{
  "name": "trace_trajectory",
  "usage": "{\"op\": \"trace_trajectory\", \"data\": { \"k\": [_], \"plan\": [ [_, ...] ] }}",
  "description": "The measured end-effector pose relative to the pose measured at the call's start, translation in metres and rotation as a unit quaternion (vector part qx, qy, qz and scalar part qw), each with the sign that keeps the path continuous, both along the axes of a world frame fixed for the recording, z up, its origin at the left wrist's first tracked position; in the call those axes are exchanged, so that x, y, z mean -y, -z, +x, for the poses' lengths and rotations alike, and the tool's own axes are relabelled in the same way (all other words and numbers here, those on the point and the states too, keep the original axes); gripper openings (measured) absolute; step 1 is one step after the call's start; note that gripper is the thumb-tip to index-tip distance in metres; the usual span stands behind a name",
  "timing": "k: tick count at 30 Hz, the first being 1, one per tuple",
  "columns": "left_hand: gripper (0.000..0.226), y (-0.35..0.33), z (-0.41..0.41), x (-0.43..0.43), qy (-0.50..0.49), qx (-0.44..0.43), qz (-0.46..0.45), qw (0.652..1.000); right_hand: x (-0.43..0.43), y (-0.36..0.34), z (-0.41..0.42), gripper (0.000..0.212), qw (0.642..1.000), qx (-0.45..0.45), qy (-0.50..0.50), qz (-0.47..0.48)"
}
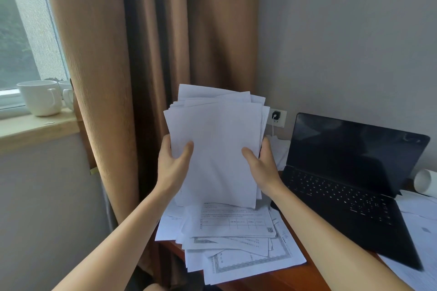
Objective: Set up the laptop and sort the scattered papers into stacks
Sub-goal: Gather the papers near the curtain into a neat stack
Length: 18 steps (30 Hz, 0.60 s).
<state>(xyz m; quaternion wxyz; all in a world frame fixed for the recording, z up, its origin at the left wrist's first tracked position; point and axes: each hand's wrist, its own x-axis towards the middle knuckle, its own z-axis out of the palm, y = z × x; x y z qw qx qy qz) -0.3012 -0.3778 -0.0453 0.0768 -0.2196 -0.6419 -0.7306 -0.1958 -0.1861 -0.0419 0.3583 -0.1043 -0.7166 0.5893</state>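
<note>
**Both hands on one sheaf, held upright over the desk's left end**

- Left hand (pixel 173 165) grips the left edge of the paper sheaf (pixel 217 149): thumb on the front sheet, fingers hidden behind.
- Right hand (pixel 260 165) does the same on the right edge, thumb in front.
- The sheaf is upright and clear of the desk. Its sheets are uneven, with the top edges fanned out. The front sheet faces the camera blank.
- A loose pile of printed forms (pixel 236 243) lies under it at the left end of the desk (pixel 295 276), skewed and overhanging the left edge.
- The black laptop (pixel 350 172) sits just right of the pile, lid open, screen dark, its back toward the wall.
- More sheets (pixel 421 231) lie at the right, some under the laptop's right side.
- A white paper roll (pixel 424 183) lies behind them.
- The wall socket (pixel 277 117) behind the sheaf has a white charger plugged in, with the cable dropping down.
- A brown curtain (pixel 142 54) hangs left of the desk.
- Two white mugs (pixel 40 98) stand on the windowsill (pixel 35 130).
</note>
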Motion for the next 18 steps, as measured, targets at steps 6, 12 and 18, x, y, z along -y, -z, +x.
{"op": "trace_trajectory", "data": {
  "k": [6, 12, 18],
  "plan": [
    [0.031, 0.003, -0.005, 0.002, 0.013, 0.059, -0.003, 0.998, 0.001, 0.01, -0.001, 0.031, 0.997, 0.042, 0.052, 0.043],
    [0.036, 0.013, -0.006, 0.004, 0.056, 0.133, 0.004, 0.99, 0.001, 0.019, -0.003, 0.03, 0.997, 0.058, 0.034, -0.029],
    [0.049, 0.012, -0.008, 0.003, 0.065, 0.152, 0.019, 0.986, 0.0, 0.012, -0.007, 0.021, 0.998, 0.054, 0.031, -0.017]
  ]
}}
